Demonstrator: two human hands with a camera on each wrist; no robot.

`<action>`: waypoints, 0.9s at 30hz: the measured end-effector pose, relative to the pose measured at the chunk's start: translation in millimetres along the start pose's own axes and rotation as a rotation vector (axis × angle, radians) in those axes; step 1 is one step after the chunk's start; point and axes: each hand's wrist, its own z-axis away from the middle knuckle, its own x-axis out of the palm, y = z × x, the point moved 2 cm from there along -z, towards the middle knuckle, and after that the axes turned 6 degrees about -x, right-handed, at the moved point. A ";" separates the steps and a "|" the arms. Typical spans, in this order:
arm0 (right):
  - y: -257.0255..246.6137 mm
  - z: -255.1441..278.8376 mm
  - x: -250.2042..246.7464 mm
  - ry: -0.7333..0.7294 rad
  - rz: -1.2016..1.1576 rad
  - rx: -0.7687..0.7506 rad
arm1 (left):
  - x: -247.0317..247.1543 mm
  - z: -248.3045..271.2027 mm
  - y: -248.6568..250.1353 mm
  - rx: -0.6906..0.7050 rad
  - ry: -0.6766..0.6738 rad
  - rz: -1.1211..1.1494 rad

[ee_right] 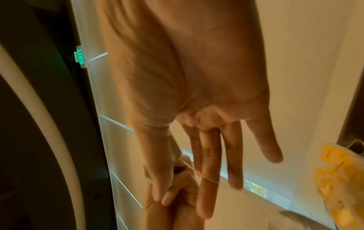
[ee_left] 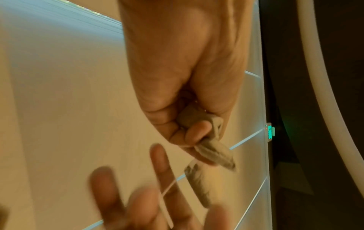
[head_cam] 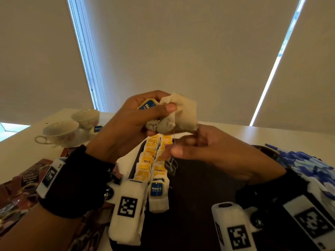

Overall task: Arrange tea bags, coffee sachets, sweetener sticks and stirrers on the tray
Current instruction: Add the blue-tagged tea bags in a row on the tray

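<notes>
Between left fingers [head_cam: 164, 107] sit tea bags [head_cam: 178, 113] (bunched), string trailing.

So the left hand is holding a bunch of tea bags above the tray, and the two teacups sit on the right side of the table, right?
Not quite. The head view shows the teacups on the table's left side. The left hand does hold tea bags above the tray.
</notes>
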 end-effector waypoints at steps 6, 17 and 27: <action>2.8 2.1 -1.2 -0.032 0.084 0.032 | -8.1 -4.6 2.2 0.012 0.166 0.156; 4.0 4.1 -6.5 -0.037 0.151 0.141 | -26.8 -8.9 -2.1 -0.010 0.371 0.154; 10.3 4.2 -19.7 0.103 0.241 0.171 | -30.1 -9.4 -0.4 -0.072 0.235 0.312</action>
